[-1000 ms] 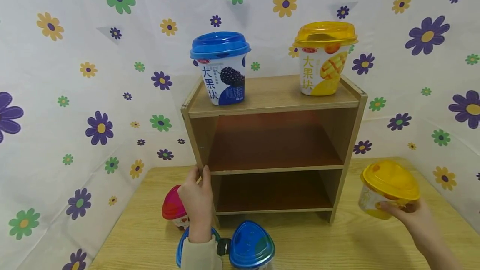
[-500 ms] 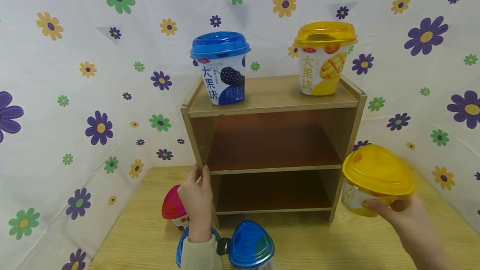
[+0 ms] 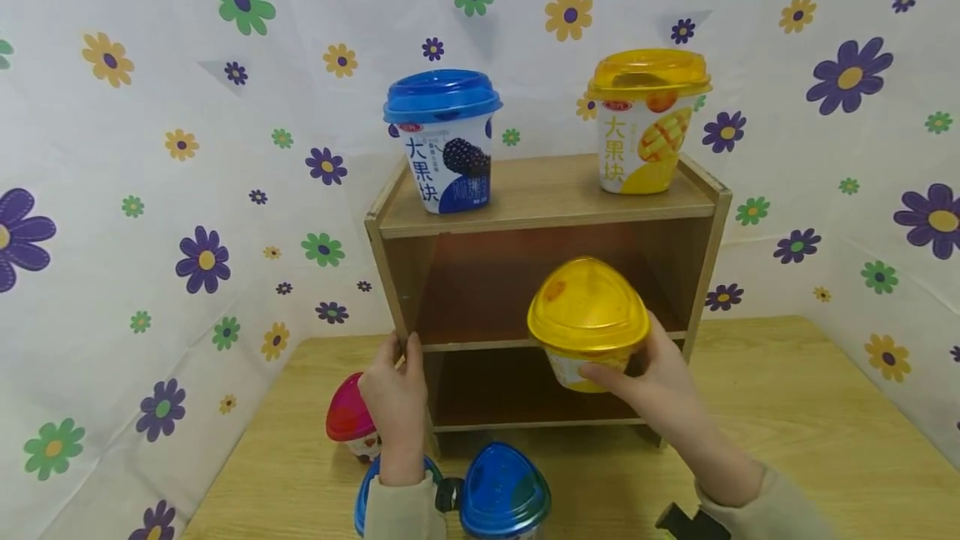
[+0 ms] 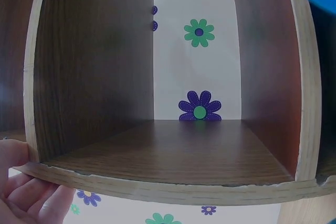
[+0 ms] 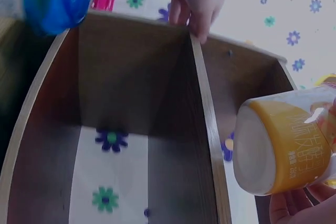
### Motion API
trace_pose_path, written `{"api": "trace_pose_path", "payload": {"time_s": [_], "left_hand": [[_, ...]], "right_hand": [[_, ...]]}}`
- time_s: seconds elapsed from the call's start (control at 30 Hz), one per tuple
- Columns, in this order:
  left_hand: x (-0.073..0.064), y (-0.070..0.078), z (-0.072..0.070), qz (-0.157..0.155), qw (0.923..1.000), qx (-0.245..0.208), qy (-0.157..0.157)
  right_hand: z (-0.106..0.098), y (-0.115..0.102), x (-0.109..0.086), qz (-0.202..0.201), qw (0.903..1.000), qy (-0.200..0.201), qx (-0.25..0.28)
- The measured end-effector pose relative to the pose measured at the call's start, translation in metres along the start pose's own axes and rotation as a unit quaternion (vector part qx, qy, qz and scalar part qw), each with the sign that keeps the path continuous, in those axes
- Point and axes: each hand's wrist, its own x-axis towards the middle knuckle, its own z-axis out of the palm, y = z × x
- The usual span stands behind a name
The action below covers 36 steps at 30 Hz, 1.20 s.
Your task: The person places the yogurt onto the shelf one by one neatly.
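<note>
My right hand (image 3: 669, 390) grips a yogurt cup with a yellow lid (image 3: 588, 311), holding it in front of the middle opening of a small wooden shelf (image 3: 546, 190). The right wrist view has the cup (image 5: 291, 140) tipped sideways in the picture, its pale base towards the shelf's openings. With thumb and fingers, my left hand (image 3: 396, 402) pinches the left side panel near the middle board; the left wrist view places the thumb (image 4: 13, 153) on the panel's edge. A blue-lidded yogurt cup (image 3: 450, 144) and another yellow-lidded one (image 3: 647, 127) stand upright on top of the shelf.
On the wooden table (image 3: 780, 415), a pink-lidded cup (image 3: 351, 411) stands left of the shelf, partly behind my left hand. Two blue-lidded cups are in front, one of them (image 3: 504, 490) beside my left sleeve, the other mostly covered by it. A flowered cloth (image 3: 247, 107) hangs behind.
My right hand has carried the yellow-lidded yogurt cup leftward and slightly up, from the shelf's right side to in front of its middle opening. My left hand keeps its hold on the panel.
</note>
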Motion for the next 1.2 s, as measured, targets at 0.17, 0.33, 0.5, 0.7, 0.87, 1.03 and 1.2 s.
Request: {"api": "trace_pose_path", "payload": {"time_s": [0.17, 0.33, 0.5, 0.7, 0.87, 1.03, 1.2], "left_hand": [[0.000, -0.002, 0.001, 0.005, 1.0000, 0.000, 0.002], [-0.001, -0.003, 0.002, 0.008, 1.0000, 0.002, 0.002], [-0.001, -0.004, 0.002, 0.014, 0.9999, 0.005, 0.008], [0.000, -0.003, 0.002, 0.020, 0.9997, 0.001, 0.015], [0.000, -0.003, 0.001, 0.017, 0.9998, 0.001, 0.012], [0.000, -0.002, 0.000, 0.010, 0.9999, 0.003, 0.010], [0.000, -0.002, 0.000, 0.013, 0.9999, 0.001, 0.010]], "right_hand": [[0.025, 0.005, 0.023, -0.006, 0.9995, 0.004, -0.032], [0.042, 0.009, 0.043, 0.004, 0.9991, 0.013, -0.041], [0.056, 0.008, 0.057, -0.005, 0.9986, 0.005, -0.052], [0.073, 0.007, 0.070, 0.015, 0.9991, -0.013, -0.038], [0.084, 0.009, 0.079, 0.041, 0.9989, -0.018, -0.014], [0.094, 0.009, 0.086, 0.043, 0.9989, -0.013, -0.012], [0.102, 0.011, 0.090, 0.031, 0.9993, -0.005, -0.022]]}}
